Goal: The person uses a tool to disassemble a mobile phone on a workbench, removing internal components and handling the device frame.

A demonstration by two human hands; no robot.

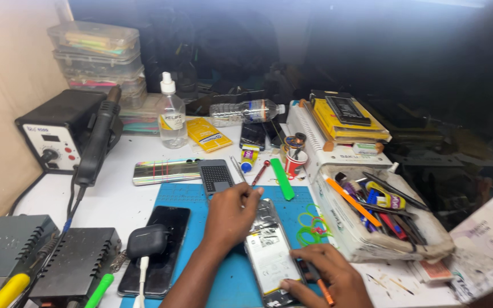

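An opened phone [269, 254] lies on the mat [223, 279] at lower centre, tool box [383, 228] to its right, another phone [158, 251] left.

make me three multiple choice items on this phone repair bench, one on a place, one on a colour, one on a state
1. Where does the opened phone lie?
A. on the blue work mat
B. on the hot air station
C. in the tool tray

2. What colour is the flat pry tool by the small cup?
A. red
B. green
C. white

3. How does the opened phone stand?
A. sealed, screen up
C. folded in half
B. back off, insides showing

Answers:
1. A, the phone rests on the mat, with the left hand at its top end.
2. B, the strip is bright green.
3. B, the battery and inner parts are bare, while the right hand holds an orange-tipped tool at its lower edge.
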